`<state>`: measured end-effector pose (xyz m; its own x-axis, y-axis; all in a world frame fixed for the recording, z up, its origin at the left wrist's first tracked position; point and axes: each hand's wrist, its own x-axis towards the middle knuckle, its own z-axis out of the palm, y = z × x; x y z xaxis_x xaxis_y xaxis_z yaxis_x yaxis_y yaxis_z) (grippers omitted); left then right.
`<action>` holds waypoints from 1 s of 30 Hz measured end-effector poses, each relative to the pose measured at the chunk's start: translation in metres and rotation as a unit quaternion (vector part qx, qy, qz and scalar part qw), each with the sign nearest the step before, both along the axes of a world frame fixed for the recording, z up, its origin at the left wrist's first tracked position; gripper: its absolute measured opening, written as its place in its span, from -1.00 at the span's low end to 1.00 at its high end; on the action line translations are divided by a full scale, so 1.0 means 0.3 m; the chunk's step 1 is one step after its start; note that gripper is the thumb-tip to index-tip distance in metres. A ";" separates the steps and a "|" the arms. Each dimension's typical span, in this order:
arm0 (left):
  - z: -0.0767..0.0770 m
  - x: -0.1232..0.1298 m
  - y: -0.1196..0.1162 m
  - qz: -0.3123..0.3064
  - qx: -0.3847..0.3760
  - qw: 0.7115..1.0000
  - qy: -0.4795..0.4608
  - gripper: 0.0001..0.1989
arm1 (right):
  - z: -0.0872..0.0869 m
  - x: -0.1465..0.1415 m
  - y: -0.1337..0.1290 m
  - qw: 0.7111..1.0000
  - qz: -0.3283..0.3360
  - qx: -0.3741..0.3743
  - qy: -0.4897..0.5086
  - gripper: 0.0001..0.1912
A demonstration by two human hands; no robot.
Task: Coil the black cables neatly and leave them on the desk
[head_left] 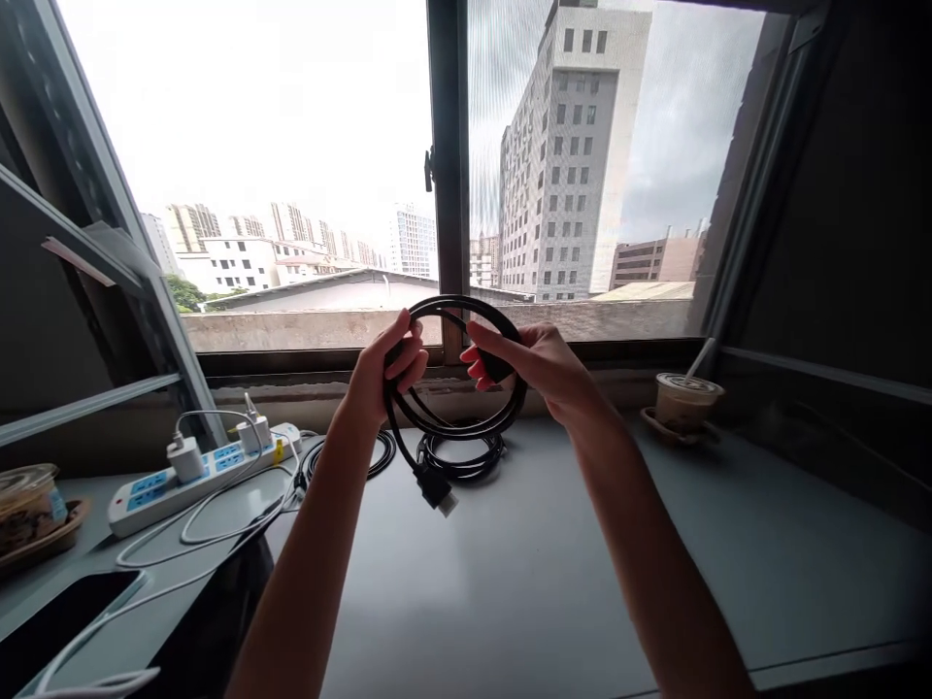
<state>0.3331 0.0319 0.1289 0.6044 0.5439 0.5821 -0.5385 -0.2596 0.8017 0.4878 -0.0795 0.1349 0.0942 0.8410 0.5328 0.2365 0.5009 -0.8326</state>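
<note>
Black cable (466,432), wound into a loose ring, is held up in the air between the person's two hands, above the desk (510,563). From where I stand, the left hand (393,364) has its thumb and curled fingers closed around the ring's left side. The right hand (535,361) grips the other side, its thumb laid across the top and a thick black piece showing beside its fingers; I can't make out what that piece is. One end of the cable drops below the left hand, with a plug (435,488) dangling from it, metal tip pointing down.

Beneath the hands, a second coil (466,474) lies on the desk, and a third coil (382,458) shows partly behind the left forearm. Left of the hands are a white power strip (218,471) with chargers (186,459) plugged in, tangled white cords (211,536) and, closer to the person, a phone (65,621). A lidded cup (684,400) with a straw stands well to the right of the right hand. Beyond both hands is a window (448,146).
</note>
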 end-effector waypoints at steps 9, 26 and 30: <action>-0.005 -0.038 0.048 0.041 -0.049 0.996 -0.056 -0.75 | -0.043 -0.028 0.082 0.990 -0.110 0.053 -0.076 -0.53; 0.033 -0.021 -0.036 0.003 -0.017 0.997 -0.078 -0.74 | 0.007 -0.056 0.013 0.995 0.007 0.047 0.084 -0.54; 0.037 0.004 -0.051 -0.015 -0.039 0.997 -0.063 -0.62 | 0.020 -0.053 0.000 0.990 0.061 0.005 0.129 -0.59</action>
